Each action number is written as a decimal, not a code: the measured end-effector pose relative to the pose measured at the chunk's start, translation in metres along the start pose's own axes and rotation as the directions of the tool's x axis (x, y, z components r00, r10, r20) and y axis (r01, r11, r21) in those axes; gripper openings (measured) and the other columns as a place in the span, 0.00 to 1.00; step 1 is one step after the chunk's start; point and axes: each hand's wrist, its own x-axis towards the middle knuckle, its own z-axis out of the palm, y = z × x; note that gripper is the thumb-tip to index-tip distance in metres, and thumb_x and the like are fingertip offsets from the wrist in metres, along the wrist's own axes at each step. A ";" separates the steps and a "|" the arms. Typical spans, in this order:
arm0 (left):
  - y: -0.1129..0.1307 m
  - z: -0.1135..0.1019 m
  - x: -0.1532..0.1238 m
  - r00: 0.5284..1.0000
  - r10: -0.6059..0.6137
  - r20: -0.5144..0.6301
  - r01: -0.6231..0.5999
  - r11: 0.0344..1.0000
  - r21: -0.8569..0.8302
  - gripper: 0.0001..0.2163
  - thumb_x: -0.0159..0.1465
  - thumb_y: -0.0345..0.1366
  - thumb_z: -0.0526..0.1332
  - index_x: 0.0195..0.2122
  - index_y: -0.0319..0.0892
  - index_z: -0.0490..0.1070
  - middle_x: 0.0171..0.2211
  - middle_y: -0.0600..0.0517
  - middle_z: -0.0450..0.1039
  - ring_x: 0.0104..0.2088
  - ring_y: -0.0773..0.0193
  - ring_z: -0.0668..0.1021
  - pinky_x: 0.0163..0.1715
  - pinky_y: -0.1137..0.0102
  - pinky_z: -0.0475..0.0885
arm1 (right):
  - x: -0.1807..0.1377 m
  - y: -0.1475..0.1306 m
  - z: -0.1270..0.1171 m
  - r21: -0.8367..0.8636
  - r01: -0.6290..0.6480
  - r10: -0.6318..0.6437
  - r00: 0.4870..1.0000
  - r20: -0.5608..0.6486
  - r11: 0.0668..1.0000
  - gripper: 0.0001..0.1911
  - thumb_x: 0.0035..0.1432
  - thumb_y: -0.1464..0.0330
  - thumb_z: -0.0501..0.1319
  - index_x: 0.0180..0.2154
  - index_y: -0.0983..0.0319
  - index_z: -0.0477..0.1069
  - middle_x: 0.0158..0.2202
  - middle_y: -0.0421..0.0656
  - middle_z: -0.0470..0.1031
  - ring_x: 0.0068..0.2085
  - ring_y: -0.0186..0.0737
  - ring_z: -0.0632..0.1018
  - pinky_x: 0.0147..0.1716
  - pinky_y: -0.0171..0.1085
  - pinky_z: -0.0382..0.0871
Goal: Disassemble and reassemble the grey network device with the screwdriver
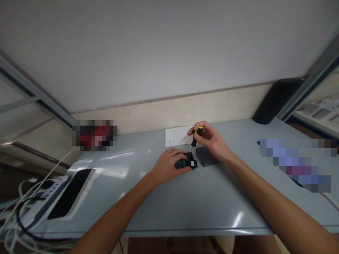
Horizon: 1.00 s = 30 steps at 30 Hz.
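My right hand (209, 139) is closed around the black and yellow handle of a screwdriver (197, 135). The screwdriver slants down to the left, its tip at a small opened black device with a green circuit board (191, 163). My left hand (169, 165) grips this device from the left, fingers over its far side and thumb along its near side. Just right of the device, partly under my right hand, lies a flat dark grey box (206, 158). Behind the device rests a white sheet (178, 135) with several tiny dark screws on it.
A black phone-like slab (70, 194) lies at the left beside a white power strip (45, 201) and tangled cables (16, 218). A black cylinder (275, 100) stands at the back right. Blurred-out items sit at the back left and on the right. A wall (169, 109) closes off the grey table's (148, 215) far side.
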 end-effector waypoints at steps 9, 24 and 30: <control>0.000 0.001 -0.001 1.000 -0.011 -0.005 0.011 1.000 -0.013 0.14 0.68 0.49 0.74 0.48 0.47 0.79 0.56 0.47 0.82 0.55 0.51 0.82 0.59 0.52 0.77 | -0.001 -0.007 0.001 -0.070 -0.004 0.009 0.998 0.069 0.998 0.13 0.64 0.57 0.72 0.46 0.56 0.79 0.43 0.44 0.81 0.45 0.44 0.79 0.47 0.45 0.73; -0.004 0.004 -0.002 1.000 0.012 -0.018 -0.012 1.000 -0.004 0.14 0.69 0.48 0.73 0.49 0.47 0.80 0.56 0.46 0.82 0.55 0.51 0.83 0.59 0.53 0.77 | 0.000 0.005 0.001 -0.018 0.019 -0.019 1.000 -0.010 1.000 0.11 0.67 0.57 0.69 0.47 0.55 0.79 0.45 0.44 0.82 0.48 0.45 0.79 0.46 0.43 0.73; -0.003 0.004 -0.002 1.000 0.004 -0.014 -0.004 1.000 -0.006 0.14 0.69 0.49 0.73 0.49 0.48 0.81 0.55 0.47 0.82 0.54 0.51 0.82 0.58 0.53 0.77 | 0.001 0.017 0.000 -0.156 0.026 -0.055 0.981 -0.184 0.987 0.12 0.58 0.61 0.76 0.42 0.55 0.80 0.47 0.43 0.79 0.47 0.44 0.79 0.47 0.44 0.75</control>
